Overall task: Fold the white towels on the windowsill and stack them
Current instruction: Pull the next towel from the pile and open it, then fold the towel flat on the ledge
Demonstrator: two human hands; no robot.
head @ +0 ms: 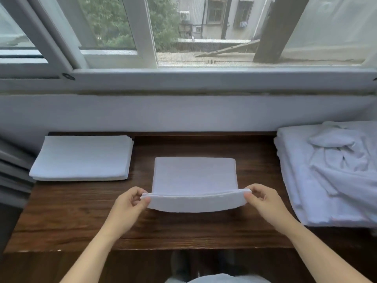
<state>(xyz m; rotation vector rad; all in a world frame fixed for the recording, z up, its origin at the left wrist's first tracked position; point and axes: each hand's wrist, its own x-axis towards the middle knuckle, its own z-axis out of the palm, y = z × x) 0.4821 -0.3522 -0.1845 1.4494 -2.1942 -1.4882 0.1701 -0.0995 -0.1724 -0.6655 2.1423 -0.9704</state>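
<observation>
Towel (193,176), no label showing, pinched at near corners by left hand (127,207) and right hand (263,203)

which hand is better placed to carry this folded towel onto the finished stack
Left, probably. The folded stack lies on the left of the sill, on the left hand side; the right hand would cross over. Both pinch the towel.

Residential room: dark wooden sill (183,227) under sliding window (142,37), apartment block (220,15) outside, towel stacks.
</observation>
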